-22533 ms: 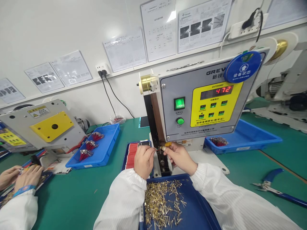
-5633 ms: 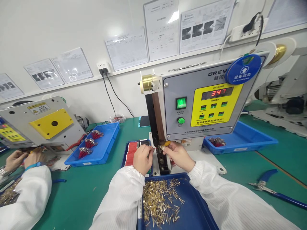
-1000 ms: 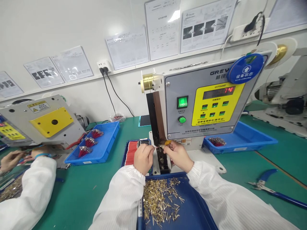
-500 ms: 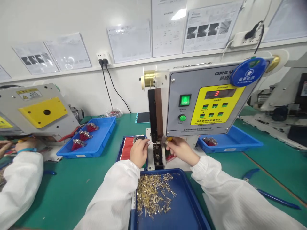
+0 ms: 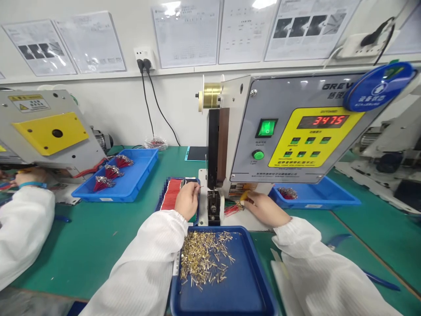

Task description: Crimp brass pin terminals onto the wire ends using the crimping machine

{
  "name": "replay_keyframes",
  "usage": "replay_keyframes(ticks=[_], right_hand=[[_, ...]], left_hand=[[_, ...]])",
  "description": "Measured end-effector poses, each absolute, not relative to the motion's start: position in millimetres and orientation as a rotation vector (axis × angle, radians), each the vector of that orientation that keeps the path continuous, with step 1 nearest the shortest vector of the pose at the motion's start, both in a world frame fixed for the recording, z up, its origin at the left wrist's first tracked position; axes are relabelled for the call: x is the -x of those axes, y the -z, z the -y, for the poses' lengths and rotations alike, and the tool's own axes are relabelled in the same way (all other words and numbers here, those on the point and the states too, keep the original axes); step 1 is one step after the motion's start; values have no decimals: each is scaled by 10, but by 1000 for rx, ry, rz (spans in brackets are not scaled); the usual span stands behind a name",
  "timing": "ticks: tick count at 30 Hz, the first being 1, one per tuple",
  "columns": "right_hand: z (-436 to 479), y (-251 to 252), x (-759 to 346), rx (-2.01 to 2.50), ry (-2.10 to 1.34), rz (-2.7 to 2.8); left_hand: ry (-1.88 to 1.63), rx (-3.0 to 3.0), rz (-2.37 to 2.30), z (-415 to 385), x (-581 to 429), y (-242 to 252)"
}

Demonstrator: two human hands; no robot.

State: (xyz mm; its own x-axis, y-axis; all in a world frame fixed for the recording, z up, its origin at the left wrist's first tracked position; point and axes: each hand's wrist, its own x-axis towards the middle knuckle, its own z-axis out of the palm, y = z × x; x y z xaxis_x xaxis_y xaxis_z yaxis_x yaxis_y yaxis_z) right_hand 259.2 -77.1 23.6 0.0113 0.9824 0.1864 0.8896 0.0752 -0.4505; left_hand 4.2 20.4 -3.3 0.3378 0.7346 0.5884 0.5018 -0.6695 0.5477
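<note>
My left hand (image 5: pixel 187 201) is closed in a pinch over the right side of a small tray of red wires (image 5: pixel 171 194). A thin reddish wire (image 5: pixel 201 187) sticks out from its fingertips towards the crimping head (image 5: pixel 213 206) of the machine. On the other side of the head, my right hand (image 5: pixel 265 207) has its fingers drawn together, with yellow on a fingertip. What they hold, if anything, is hidden. Just left of them, a small bunch of red and green wires (image 5: pixel 233 208) lies on the machine's base. Loose gold-coloured terminals (image 5: pixel 204 256) lie in a blue tray (image 5: pixel 259 267) in front.
The machine's control box (image 5: pixel 245 162) overhangs my right hand. Blue bins (image 5: pixel 140 175) with bundled red wires stand at the left, and another bin (image 5: pixel 329 193) at the right. Blue-handled pliers (image 5: pixel 381 281) lie near my right sleeve. A co-worker's arm (image 5: pixel 29 224) is at far left.
My right hand has drawn away from the crimping head to the right, uncovering the wire bunch. My left hand has shifted slightly left. The display went from 3 to 3475, and the view has shifted.
</note>
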Motion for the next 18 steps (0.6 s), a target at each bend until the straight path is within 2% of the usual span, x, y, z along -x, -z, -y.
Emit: replay_keyframes(ticks=[6,10,14,18], right_hand=[[769,-228,-2538,1834,-193,1925],[787,-263,-2515,1803,-259,1848],[839,-282,-2525,1682,-522,1718],[901,-366,-2514,1487,-981,1505]], left_hand=[[-1164,-2253,-1144,-191,-44,39],[-1154,-2236,-1157,-186,-46,39],[-1177,-2288,-1116,-193,-45,41],[-1243,-2377,-1001,-205,-48,49]])
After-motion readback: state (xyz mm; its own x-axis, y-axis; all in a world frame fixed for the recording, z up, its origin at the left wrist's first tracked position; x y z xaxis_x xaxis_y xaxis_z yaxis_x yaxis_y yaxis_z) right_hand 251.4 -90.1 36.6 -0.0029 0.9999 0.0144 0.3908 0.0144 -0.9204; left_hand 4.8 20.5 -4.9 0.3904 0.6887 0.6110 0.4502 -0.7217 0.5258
